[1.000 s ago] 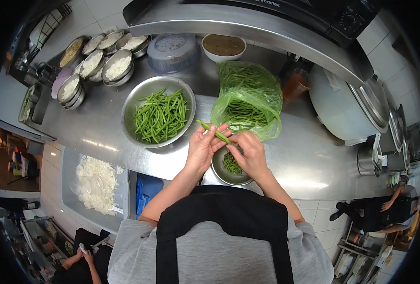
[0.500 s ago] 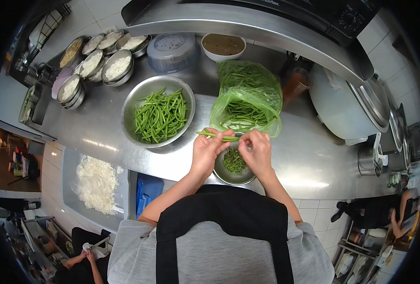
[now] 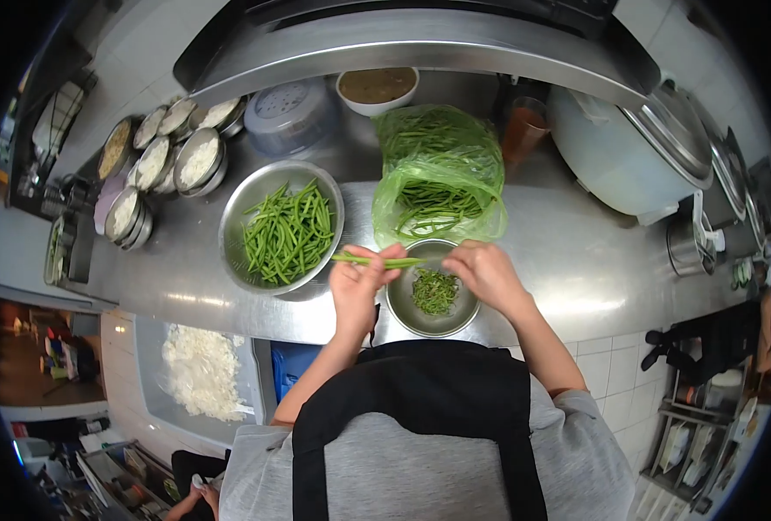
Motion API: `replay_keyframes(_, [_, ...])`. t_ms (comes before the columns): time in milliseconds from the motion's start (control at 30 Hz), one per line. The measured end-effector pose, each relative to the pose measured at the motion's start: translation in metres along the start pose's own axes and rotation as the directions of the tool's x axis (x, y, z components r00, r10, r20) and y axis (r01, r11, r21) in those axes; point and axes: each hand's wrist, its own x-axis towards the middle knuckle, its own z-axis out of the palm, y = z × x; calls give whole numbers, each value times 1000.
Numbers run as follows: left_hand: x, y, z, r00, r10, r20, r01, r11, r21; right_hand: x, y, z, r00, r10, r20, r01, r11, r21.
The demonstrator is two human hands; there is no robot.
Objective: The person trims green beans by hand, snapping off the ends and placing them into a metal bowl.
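a: what do we have in the left hand (image 3: 358,285)?

b: we hold slim green beans (image 3: 405,261) there, pinched between thumb and fingers and lying crosswise; the exact count we cannot tell. their right ends stick out over the small bowl (image 3: 465,306), probably so that the tips stay free.

a: and the right hand (image 3: 487,271)?

b: its fingertips are drawn into a narrow pinch above the small bowl's right side, apart from the bean ends. whether they grip a scrap, we cannot tell.

a: why do we keep the small bowl between the hands?

b: we judge it is there to catch bits: short green scraps (image 3: 435,293) lie in it. the large bowl (image 3: 236,208), left of the left hand and a little beyond, holds a heap of long beans (image 3: 288,233) within easy reach. the green bag (image 3: 481,217) lies ahead of both hands, its mouth facing us.

a: where is our room tight?

b: left of the left hand, where the large bowl's rim is near, and on our side of the hands, where the small bowl sits close to the counter's front edge and the black apron (image 3: 411,373). the steel counter (image 3: 576,260) runs on right of the right hand, our widest room.
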Motion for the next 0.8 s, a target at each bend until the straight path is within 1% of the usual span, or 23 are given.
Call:
replay_keyframes(67, [8,0,-10,996,-79,-41,72,985,-155,-3,-10,2,998,-44,-40,46,997,66])
replay_keyframes(100, [12,0,-15,992,-121,-30,112,970,-216,-1,-16,1,997,-38,-72,50,982,181])
replay_keyframes(133, [14,-3,-15,992,-123,-31,113,970,-217,1,-21,3,997,-37,-69,49,982,180])
replay_keyframes(167, [14,-4,-17,988,-151,-14,143,957,-254,3,-26,6,994,-76,-81,100,933,347])
replay_keyframes(200, [14,-4,-19,984,-177,2,170,943,-288,4,-29,9,989,-114,-98,149,851,504])
replay_keyframes(233, [13,-4,-18,984,-176,19,173,934,-313,4,-28,9,992,-128,5,110,869,483])
replay_keyframes(267, [12,-4,-18,985,-172,14,168,935,-312,5,-28,11,991,-134,8,113,867,486])
replay_keyframes(333, [11,-6,-17,983,-186,0,174,924,-339,4,-29,15,1000,-1,-5,3,899,438])
replay_keyframes(367, [11,-7,-17,983,-186,-12,170,922,-348,4,-29,15,1000,-9,2,8,899,437])
replay_keyframes(400, [10,-7,-16,984,-177,-25,158,923,-351,3,-29,15,996,-66,-60,82,937,340])
replay_keyframes(433, [10,-7,-17,984,-175,-13,164,941,-295,3,-30,16,985,-132,-114,156,959,239])
replay_keyframes(467, [9,-6,-18,985,-175,-5,169,957,-238,3,-30,15,984,-149,-102,170,954,247])
replay_keyframes(500, [10,1,-15,979,-201,-21,201,980,-18,2,-30,13,944,-325,50,314,936,158])
replay_keyframes(533, [10,8,-17,967,-221,126,196,963,187,0,-30,12,858,-468,211,460,883,88])
replay_keyframes(567, [9,12,-16,925,-293,242,228,937,265,-4,-31,14,830,-492,264,496,867,54])
replay_keyframes(600, [8,15,-16,859,-371,352,249,905,346,-5,-33,12,827,-494,268,498,865,57])
replay_keyframes(633, [9,17,-16,859,-369,353,249,906,342,-6,-34,7,835,-427,348,434,899,60])
replay_keyframes(667, [10,18,-18,828,-400,392,215,874,436,-6,-35,3,833,-354,425,367,929,54])
replay_keyframes(700, [11,22,-17,793,-435,427,173,833,526,-5,-35,2,835,-350,425,365,930,48])
replay_keyframes(733, [10,26,-15,790,-435,432,173,834,523,-2,-35,1,889,-373,265,365,927,82])
replay_keyframes(767, [9,32,-12,773,-465,432,157,800,579,-1,-36,2,919,-382,97,371,922,115])
replay_keyframes(800, [8,36,-10,756,-495,429,139,762,633,-1,-40,0,921,-379,97,368,923,113])
